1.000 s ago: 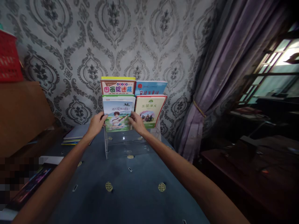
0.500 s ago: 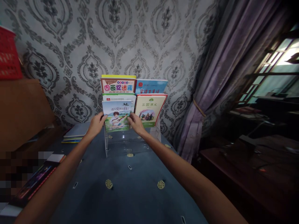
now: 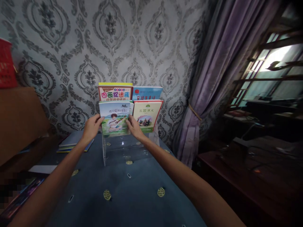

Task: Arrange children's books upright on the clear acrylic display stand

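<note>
Between my two hands is a thin book [image 3: 115, 121] whose cover shows a child with a guitar on grass. My left hand [image 3: 92, 126] grips its left edge, and my right hand [image 3: 134, 127] pinches its right edge. It stands nearly upright in front of the left side of a clear acrylic book stand [image 3: 104, 153], covering most of the books behind it. To its right in the stand is a cream and green book [image 3: 146, 116] with a red edge. On the tier behind are a brown-and-yellow book [image 3: 115, 91] and a blue book [image 3: 148, 92].
The stand is on a table with a dark blue patterned cloth [image 3: 132, 201]. Flat books [image 3: 73, 140] lie stacked at the left, near a cardboard box [image 3: 21, 121] and a red basket [image 3: 7, 64]. Behind is a papered wall; a purple curtain [image 3: 191, 132] hangs at the right.
Relative to the stand, the held book has risen slightly and now covers more of the white-and-green book behind it. Both hands keep their grip. The whole view has shifted a little.
</note>
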`<state>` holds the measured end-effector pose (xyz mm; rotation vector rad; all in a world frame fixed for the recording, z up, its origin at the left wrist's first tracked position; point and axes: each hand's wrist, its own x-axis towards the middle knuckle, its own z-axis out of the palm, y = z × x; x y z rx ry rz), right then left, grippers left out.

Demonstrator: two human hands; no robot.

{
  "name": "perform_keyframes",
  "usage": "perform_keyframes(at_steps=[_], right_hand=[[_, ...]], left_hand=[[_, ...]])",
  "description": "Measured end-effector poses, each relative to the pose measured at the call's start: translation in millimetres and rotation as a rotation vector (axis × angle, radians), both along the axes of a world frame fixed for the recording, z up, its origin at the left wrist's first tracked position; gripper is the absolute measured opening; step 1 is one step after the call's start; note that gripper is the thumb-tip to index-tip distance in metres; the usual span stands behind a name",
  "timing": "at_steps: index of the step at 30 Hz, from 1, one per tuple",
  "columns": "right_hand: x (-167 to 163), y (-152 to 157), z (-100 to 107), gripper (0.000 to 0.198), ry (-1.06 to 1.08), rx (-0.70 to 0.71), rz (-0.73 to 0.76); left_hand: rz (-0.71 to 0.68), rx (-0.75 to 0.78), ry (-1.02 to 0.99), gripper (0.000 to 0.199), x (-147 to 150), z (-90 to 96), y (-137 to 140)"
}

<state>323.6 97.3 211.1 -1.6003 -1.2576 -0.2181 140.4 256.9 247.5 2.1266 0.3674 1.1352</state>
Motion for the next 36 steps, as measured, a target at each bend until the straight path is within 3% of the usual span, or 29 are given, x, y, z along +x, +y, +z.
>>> perform_keyframes(at_steps=[5, 9, 18, 23, 31, 36], right_hand=[[4, 1, 32, 0.016, -0.017, 0.135, -0.006], [6, 5, 42, 0.020, 0.026, 0.173, 0.040], [4, 4, 12, 0.013, 0.049, 0.091, 0.028], [2, 3, 5, 0.008, 0.006, 0.068, -0.007], [-8, 6, -3, 0.012, -0.152, -0.102, -0.234], [-11, 9, -6, 0.015, -0.148, -0.162, -0.314]], left_hand=[[0.013, 0.048, -0.124, 0.033, 6, 30.2, -3], [0.015, 0.038, -0.168, 0.033, 8, 37.7, -1], [-0.011, -0.031, -0.084, 0.033, 11, 7.5, 9], [-0.002, -0.028, -0.058, 0.034, 12, 0.8, 10], [0.072, 0.052, -0.027, 0.030, 9, -8.5, 9], [0.180, 0.226, 0.067, 0.026, 10, -11.2, 14]])
